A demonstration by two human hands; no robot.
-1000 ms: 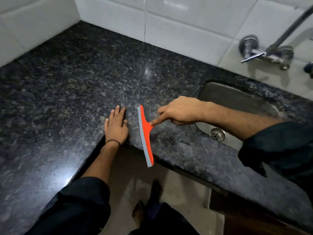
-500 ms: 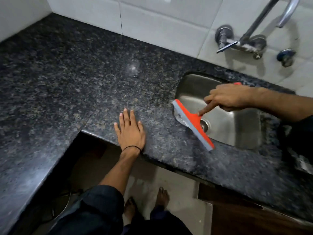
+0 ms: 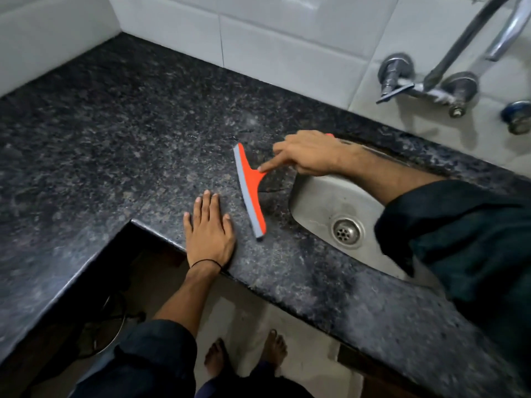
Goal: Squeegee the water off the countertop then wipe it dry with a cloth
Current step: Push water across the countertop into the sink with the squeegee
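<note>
The right hand (image 3: 310,153) grips an orange squeegee (image 3: 250,191), blade down at the dark counter (image 3: 115,124) just left of the sink (image 3: 321,202). The left hand (image 3: 209,234) lies flat, fingers straight, farther left of the sink.

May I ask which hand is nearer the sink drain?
Right. The right hand, gripping the squeegee, is at the sink rim beyond the drain; the left hand lies flat on the countertop, farther left.
</note>
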